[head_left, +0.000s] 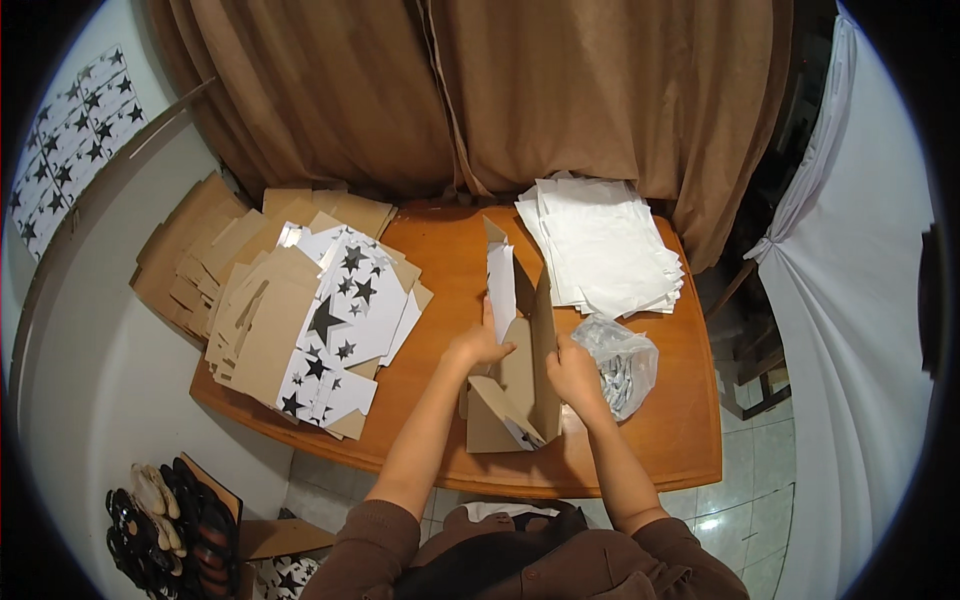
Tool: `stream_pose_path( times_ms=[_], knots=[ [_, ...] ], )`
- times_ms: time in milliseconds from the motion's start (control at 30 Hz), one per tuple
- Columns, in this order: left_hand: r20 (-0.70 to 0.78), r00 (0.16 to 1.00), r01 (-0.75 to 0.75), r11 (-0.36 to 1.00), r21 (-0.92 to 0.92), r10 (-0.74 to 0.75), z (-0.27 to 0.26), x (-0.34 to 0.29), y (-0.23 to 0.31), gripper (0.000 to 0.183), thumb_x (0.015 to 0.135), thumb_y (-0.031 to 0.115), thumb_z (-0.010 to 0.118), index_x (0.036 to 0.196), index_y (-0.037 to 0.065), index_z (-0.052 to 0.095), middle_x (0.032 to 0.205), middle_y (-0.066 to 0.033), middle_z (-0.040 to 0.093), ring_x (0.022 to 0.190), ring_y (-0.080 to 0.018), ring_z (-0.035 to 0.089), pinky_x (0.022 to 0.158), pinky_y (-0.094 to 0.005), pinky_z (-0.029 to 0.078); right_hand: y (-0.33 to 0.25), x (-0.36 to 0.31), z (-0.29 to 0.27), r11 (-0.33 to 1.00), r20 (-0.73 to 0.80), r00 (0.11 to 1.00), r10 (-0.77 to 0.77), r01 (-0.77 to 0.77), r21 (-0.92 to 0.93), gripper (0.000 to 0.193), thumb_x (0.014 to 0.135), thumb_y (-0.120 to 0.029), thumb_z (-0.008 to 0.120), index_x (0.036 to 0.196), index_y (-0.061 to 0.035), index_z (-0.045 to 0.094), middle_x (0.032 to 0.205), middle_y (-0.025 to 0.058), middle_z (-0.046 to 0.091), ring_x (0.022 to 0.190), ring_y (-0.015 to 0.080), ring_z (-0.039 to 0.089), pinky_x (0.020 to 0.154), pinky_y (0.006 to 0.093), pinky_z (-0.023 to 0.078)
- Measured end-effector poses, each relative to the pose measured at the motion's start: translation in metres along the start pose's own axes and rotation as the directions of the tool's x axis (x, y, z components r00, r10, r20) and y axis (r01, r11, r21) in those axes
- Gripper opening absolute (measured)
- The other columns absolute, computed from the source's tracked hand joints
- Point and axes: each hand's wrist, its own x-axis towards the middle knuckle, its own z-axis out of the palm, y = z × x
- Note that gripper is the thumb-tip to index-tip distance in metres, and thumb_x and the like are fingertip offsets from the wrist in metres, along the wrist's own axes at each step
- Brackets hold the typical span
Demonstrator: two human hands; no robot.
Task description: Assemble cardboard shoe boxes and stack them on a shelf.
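A partly folded cardboard box (516,362) stands on the wooden table in front of me, brown inside, with its side walls raised. White shows on its far left flap, and a bit of star print on the near corner. My left hand (482,345) grips the left wall, thumb over the inside and a finger stretched along the outside. At the right wall, my right hand (574,372) is closed on the cardboard edge, its fingers partly hidden. Just right of that hand lies a clear plastic bag (625,372) of small silvery pieces I cannot make out.
Flat cardboard blanks (262,325), some white with black stars, are piled on the left of the wooden table (440,262). A stack of white paper sheets (598,245) lies at the back right. Brown curtains (560,90) hang behind. Shoes (165,520) stand at the lower left.
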Motion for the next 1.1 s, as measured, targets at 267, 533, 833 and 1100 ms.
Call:
stream_pose_path(
  times_ms=[267,533,833,1100],
  knots=[
    [0.010,1.000,0.001,0.944,-0.330,0.002,0.028,-0.046,-0.034,0.073,0.091,0.027,0.045,0.143,-0.003,0.004,0.122,-0.0346,0.049,0.113,-0.0421,0.052,0.096,-0.0392,0.041,0.023,0.006,0.009,0.999,-0.013,0.999,0.040,-0.040,-0.035,0.022,0.081,-0.010,0.048,0.096,0.0052,0.055,0.094,0.0281,0.060,0.084,0.0453,0.059,0.076,0.0511,0.046],
    [-0.067,0.993,-0.117,0.868,-0.483,0.097,0.089,-0.079,-0.075,0.053,0.094,0.027,0.042,0.136,-0.003,0.028,0.127,-0.0268,0.049,0.118,-0.0418,0.047,0.099,-0.0424,0.038,0.018,0.015,0.037,0.985,-0.062,0.998,-0.005,-0.006,-0.175,0.032,0.080,-0.010,0.050,0.107,0.0057,0.055,0.104,0.0248,0.058,0.097,0.0404,0.057,0.080,0.0472,0.047],
    [-0.282,0.941,-0.337,0.626,-0.703,0.190,0.130,-0.101,-0.083,0.079,0.085,0.014,0.061,0.145,0.001,0.010,0.147,-0.0223,0.023,0.135,-0.0303,0.028,0.109,-0.0359,0.025,0.021,-0.002,0.089,0.994,-0.095,0.991,-0.092,0.087,-0.064,0.060,0.076,-0.010,0.048,0.134,-0.0014,0.036,0.134,0.0283,0.032,0.126,0.0442,0.030,0.106,0.0496,0.024],
    [-0.559,0.768,-0.384,0.923,-0.008,0.314,0.089,-0.107,-0.059,0.105,0.070,0.032,0.076,0.146,0.008,0.008,0.150,-0.0240,0.005,0.136,-0.0421,0.018,0.109,-0.0510,0.022,0.032,0.010,0.088,0.987,-0.115,0.983,-0.145,0.136,-0.081,0.059,0.080,-0.020,0.055,0.135,-0.0057,0.039,0.139,0.0270,0.029,0.133,0.0457,0.020,0.108,0.0529,0.020]
  ],
)
